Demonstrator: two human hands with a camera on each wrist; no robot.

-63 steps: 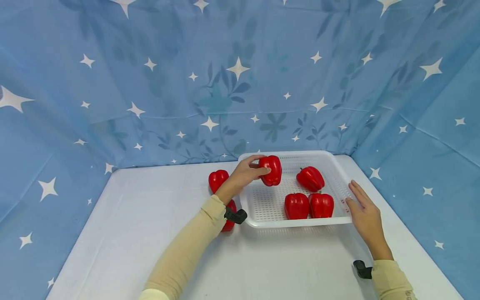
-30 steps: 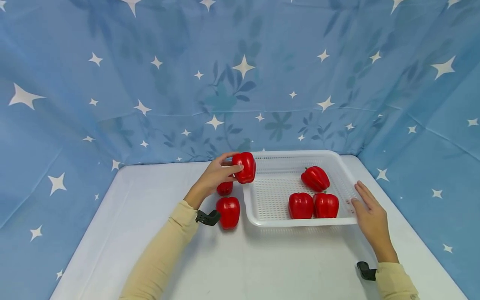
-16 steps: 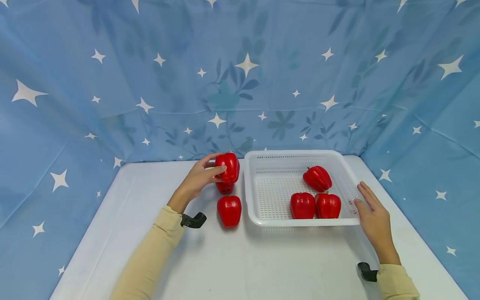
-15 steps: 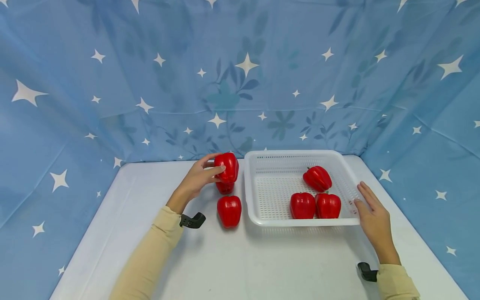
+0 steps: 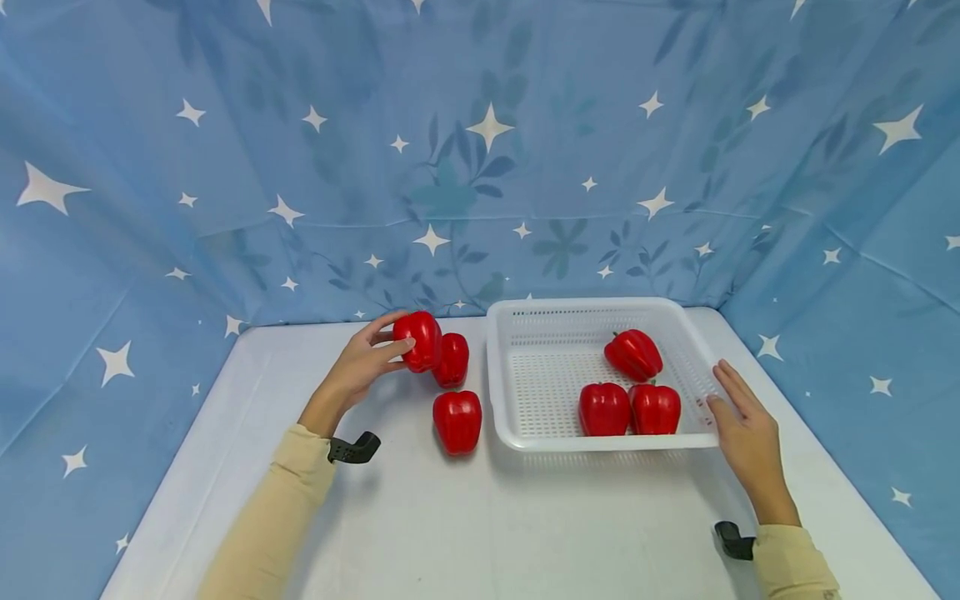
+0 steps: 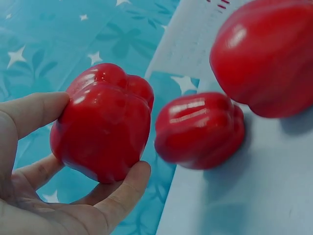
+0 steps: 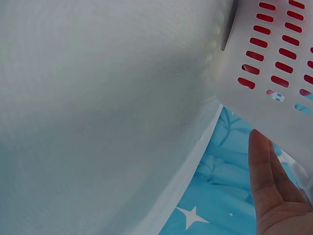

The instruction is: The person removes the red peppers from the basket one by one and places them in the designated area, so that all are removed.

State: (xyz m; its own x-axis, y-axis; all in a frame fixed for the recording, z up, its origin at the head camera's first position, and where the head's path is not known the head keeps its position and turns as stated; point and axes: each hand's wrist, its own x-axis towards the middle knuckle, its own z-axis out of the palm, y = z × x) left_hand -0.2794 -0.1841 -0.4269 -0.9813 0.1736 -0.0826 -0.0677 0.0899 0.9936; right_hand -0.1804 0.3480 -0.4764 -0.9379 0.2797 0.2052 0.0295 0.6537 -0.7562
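Note:
My left hand (image 5: 358,360) holds a glossy red bell pepper (image 5: 422,342) between thumb and fingers, left of two others. In the left wrist view the fingers curl around that pepper (image 6: 102,127). Close to it on the white table lie one bell pepper (image 5: 452,362) and, nearer the front, another bell pepper (image 5: 457,423). My right hand (image 5: 746,433) rests at the right rim of a white perforated plastic basket (image 5: 615,444), fingers straight. The right wrist view shows fingertips right at the rim of the basket (image 7: 244,105).
Inside the basket, toward its right half, lie three red bell peppers: one at the back (image 5: 634,356) and two side by side in front, the left pepper (image 5: 604,410) and the right pepper (image 5: 656,410). A blue star-patterned curtain (image 5: 480,183) hangs behind and beside the table (image 5: 480,525).
My left hand has carried its bell pepper leftward, from over the basket, past the rim, to the left of the two peppers on the table. My right hand stays at the basket rim.

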